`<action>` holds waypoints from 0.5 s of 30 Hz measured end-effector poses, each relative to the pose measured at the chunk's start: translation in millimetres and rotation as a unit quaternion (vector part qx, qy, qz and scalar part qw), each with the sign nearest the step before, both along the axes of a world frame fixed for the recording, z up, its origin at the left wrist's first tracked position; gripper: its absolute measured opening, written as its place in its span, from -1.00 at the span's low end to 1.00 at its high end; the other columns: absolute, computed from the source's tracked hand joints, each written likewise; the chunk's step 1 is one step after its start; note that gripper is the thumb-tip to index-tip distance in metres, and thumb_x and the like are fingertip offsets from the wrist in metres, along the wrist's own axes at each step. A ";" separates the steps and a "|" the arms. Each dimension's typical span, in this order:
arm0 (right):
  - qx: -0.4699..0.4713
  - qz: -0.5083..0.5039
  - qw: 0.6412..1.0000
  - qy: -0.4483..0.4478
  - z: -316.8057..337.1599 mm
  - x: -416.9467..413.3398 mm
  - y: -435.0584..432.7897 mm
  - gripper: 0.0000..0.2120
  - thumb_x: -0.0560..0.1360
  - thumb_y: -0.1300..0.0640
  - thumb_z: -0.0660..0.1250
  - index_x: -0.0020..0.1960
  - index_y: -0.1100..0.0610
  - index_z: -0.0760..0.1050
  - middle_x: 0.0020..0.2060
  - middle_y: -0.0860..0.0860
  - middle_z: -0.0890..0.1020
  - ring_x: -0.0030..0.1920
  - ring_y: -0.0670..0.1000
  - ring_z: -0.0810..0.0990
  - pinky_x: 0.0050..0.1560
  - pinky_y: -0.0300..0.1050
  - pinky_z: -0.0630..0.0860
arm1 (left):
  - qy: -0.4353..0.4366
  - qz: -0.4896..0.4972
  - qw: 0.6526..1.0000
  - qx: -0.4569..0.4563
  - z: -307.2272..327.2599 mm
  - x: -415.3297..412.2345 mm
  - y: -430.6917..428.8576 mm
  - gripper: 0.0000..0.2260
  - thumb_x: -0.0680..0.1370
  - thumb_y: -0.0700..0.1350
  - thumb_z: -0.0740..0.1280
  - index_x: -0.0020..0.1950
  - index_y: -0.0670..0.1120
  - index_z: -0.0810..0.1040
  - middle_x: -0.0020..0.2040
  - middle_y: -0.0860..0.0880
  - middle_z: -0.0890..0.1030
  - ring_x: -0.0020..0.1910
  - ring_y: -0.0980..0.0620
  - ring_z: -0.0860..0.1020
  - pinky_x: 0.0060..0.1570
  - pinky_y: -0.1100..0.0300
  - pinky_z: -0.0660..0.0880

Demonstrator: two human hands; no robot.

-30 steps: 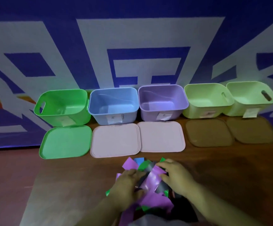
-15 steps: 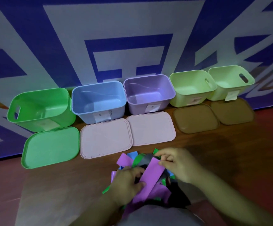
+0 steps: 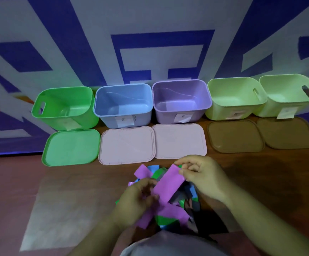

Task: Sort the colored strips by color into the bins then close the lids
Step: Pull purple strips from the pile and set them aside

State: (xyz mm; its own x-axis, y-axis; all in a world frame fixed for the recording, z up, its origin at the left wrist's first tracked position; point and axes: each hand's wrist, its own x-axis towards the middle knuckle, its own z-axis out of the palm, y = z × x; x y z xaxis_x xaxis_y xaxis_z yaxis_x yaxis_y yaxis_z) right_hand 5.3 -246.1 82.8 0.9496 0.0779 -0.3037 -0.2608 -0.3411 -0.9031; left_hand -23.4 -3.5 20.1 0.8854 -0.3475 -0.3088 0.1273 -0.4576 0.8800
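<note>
A heap of purple, green, blue and dark strips [image 3: 170, 217] lies on the brown floor close in front of me. My right hand [image 3: 203, 174] pinches the far end of one purple strip [image 3: 168, 183], and my left hand [image 3: 137, 196] pinches its near end above the heap. Along the wall stand open bins: green [image 3: 65, 106], blue [image 3: 124, 104], purple [image 3: 181, 100] and two pale yellow-green ones [image 3: 235, 97] [image 3: 288, 93]. All look empty.
A lid lies flat in front of each bin: a green lid [image 3: 70, 146], two pink lids [image 3: 128, 143] [image 3: 179, 141] and two brown lids [image 3: 235, 137] [image 3: 284, 132]. A blue-and-white patterned wall [image 3: 150, 34] rises right behind the bins.
My right hand has lifted the far end of the purple strip up off the heap while my left hand took its near end. The view has shifted slightly.
</note>
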 end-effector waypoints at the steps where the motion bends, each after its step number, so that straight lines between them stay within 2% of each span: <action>1: 0.022 -0.005 1.000 0.001 2.1 4.6 -3.3 -0.72 0.47 0.35 0.43 -0.05 -0.04 0.68 -0.32 -0.11 0.61 -0.31 -0.10 0.56 -0.22 -0.27 0.50 | -0.002 0.008 1.000 -0.014 2.5 2.3 -2.7 -0.73 0.45 -0.09 0.42 0.11 0.14 0.58 -0.10 0.02 0.64 -0.13 0.10 0.57 0.01 0.07 0.51; 6: 0.083 -0.055 0.995 -0.019 15.4 20.4 -42.1 -0.67 0.49 0.43 0.37 -0.09 0.00 0.64 -0.31 -0.02 0.55 -0.34 -0.12 0.54 -0.25 -0.28 0.56 | 0.006 -0.002 0.999 -0.038 16.3 13.8 -27.5 -0.71 0.43 -0.13 0.37 0.13 0.11 0.56 -0.13 0.08 0.62 -0.14 0.09 0.55 0.02 0.05 0.52; 10: 0.081 -0.115 0.990 -0.024 12.8 20.8 -98.8 -0.67 0.50 0.43 0.35 -0.07 -0.01 0.62 -0.30 -0.01 0.51 -0.35 -0.19 0.55 -0.28 -0.28 0.59 | -0.010 -0.032 0.998 -0.052 25.6 26.6 -67.6 -0.71 0.49 -0.17 0.35 0.18 0.07 0.51 -0.08 0.01 0.60 -0.09 0.06 0.54 0.06 -0.01 0.51; 12: 0.076 -0.146 0.986 -0.028 7.7 12.0 -131.1 -0.67 0.51 0.42 0.34 -0.04 -0.01 0.62 -0.29 0.00 0.53 -0.31 -0.17 0.58 -0.26 -0.27 0.60 | -0.039 -0.060 0.996 -0.047 27.0 37.3 -95.4 -0.73 0.54 -0.21 0.34 0.20 0.04 0.49 -0.05 -0.04 0.57 -0.10 0.07 0.51 0.04 0.06 0.50; 15: 0.014 -0.193 0.980 -0.035 -7.7 -7.4 -185.7 -0.66 0.50 0.38 0.37 -0.01 -0.08 0.62 -0.17 -0.07 0.66 -0.25 -0.17 0.65 -0.20 -0.25 0.62 | -0.065 -0.103 0.992 -0.027 22.3 55.4 -144.9 -0.73 0.58 -0.26 0.32 0.19 0.06 0.52 -0.08 0.10 0.58 -0.11 0.15 0.53 0.00 0.22 0.50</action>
State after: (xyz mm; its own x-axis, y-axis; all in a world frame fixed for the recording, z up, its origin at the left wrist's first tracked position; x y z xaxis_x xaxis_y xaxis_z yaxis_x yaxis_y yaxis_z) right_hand -2.1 -431.8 75.1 0.9283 -0.2846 -0.2395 -0.3025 -0.2029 -0.9313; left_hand 32.0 -148.4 42.4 0.8253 -0.5380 -0.1717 -0.0809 -0.4134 0.9069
